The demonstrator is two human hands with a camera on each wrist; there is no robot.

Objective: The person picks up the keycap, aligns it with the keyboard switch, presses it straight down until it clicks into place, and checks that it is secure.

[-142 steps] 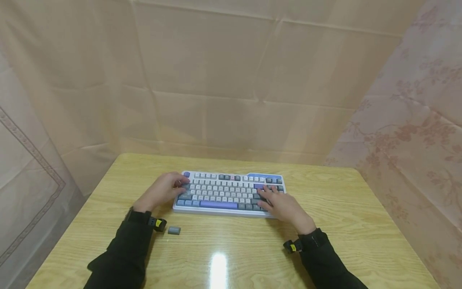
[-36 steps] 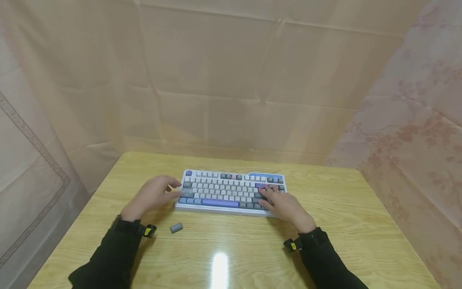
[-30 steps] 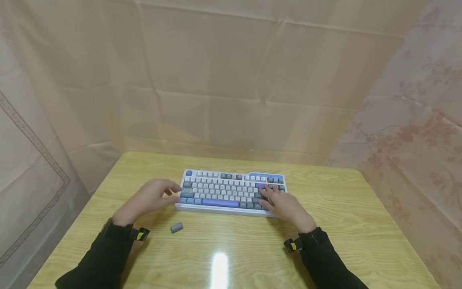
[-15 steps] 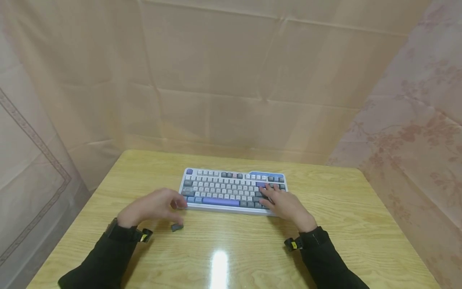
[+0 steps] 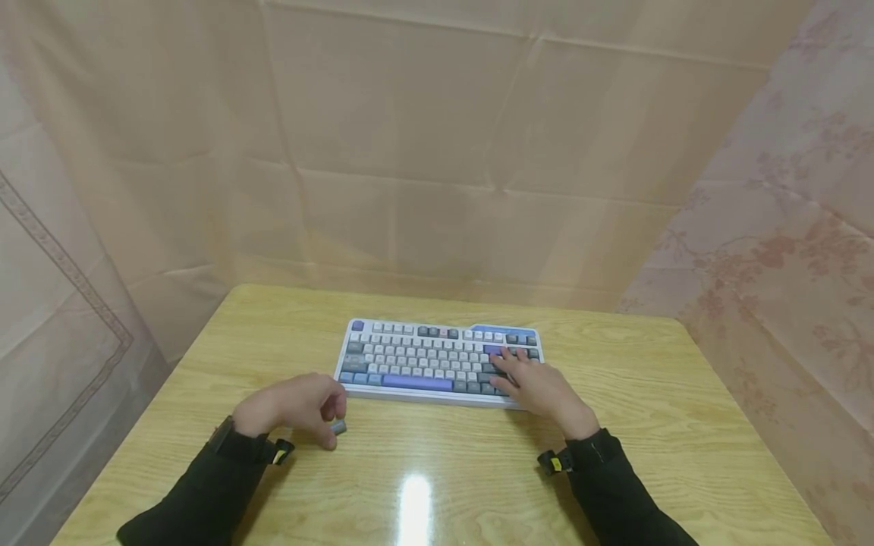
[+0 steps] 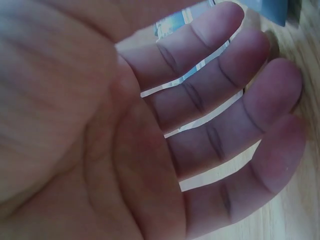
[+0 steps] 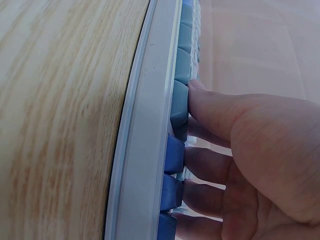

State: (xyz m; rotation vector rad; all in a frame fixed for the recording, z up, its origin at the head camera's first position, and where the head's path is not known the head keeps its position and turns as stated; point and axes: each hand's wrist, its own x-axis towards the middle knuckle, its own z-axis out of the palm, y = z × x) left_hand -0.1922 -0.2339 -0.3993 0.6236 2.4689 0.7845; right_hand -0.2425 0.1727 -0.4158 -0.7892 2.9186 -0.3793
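Note:
A keyboard [image 5: 418, 385] with white, grey, blue and purple keys lies on the table. In front of its left end is a loose grey keycap [image 5: 339, 427], and my left hand [image 5: 307, 406] pinches it between thumb and forefinger, low over the wood. Only a corner of the keycap [image 6: 270, 7] shows in the left wrist view, by the forefinger; the thumb tip is out of frame there. My right hand [image 5: 536, 387] rests on the keyboard's right end with spread fingers. In the right wrist view its thumb [image 7: 215, 107] touches a grey key and the other fingers lie over keys.
The yellow wood-grain table [image 5: 478, 485] surrounds the keyboard. Beige cloth [image 5: 437, 167] hangs behind the table's far edge, with floral cloth [image 5: 785, 288] on the right and pale cloth [image 5: 55, 341] on the left. A camera is strapped to each wrist.
My left hand has left the keyboard's left side and come down toward the front to the loose keycap, which has shifted slightly. The right hand has stayed in place.

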